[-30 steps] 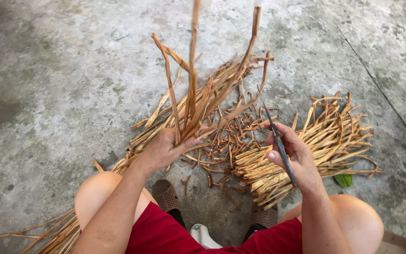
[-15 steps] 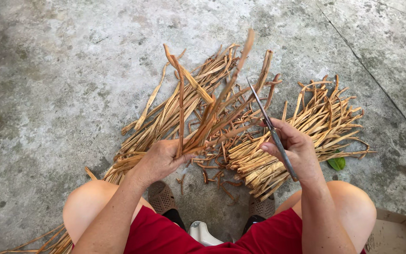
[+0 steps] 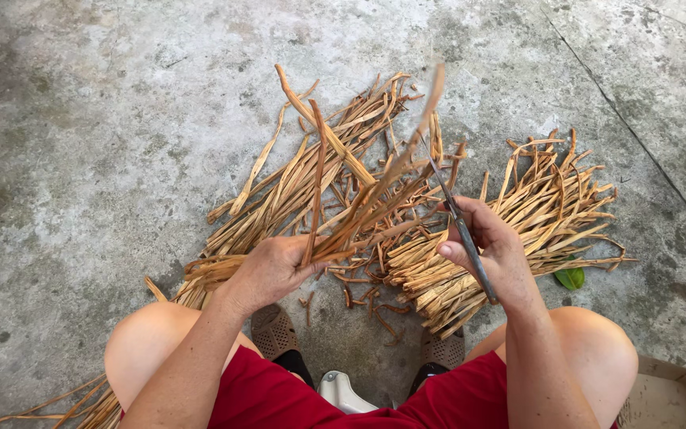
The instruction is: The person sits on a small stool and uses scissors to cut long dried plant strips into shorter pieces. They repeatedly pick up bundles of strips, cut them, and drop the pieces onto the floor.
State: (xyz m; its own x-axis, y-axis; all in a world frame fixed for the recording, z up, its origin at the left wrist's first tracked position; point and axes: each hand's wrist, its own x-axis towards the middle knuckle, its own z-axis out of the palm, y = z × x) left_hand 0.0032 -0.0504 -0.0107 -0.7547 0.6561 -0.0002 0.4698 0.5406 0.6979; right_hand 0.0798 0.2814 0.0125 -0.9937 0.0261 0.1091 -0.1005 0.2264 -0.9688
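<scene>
The left hand (image 3: 273, 270) is closed in a fist around the lower ends of a small bunch of dry strips (image 3: 351, 208), thumb over the top and fingers wrapped beneath, so that the tan, ribbon-like strips fan upward and away from the person; one thin strip stands nearly upright out of the fist, while the others lean to the right toward the blade. The right hand (image 3: 486, 248) is likewise curled tight, gripping a slim grey knife (image 3: 460, 226) by its handle, the thumb pressed along the side; the blade points up and to the left, its tip reaching among the raised strips, though whether it actually touches them cannot be told, since that part is blurred. Below the left hand a long heap of strips (image 3: 279, 210) lies slantwise on the concrete floor (image 3: 105, 119); just beyond the right hand sits a second pile (image 3: 545, 210), more tightly gathered, its ends toward the person; short scraps (image 3: 367, 298) lie scattered between the two; a small green leaf (image 3: 570, 277) rests at that pile's right edge; the person's bare knees, red shorts and sandals frame the bottom.
</scene>
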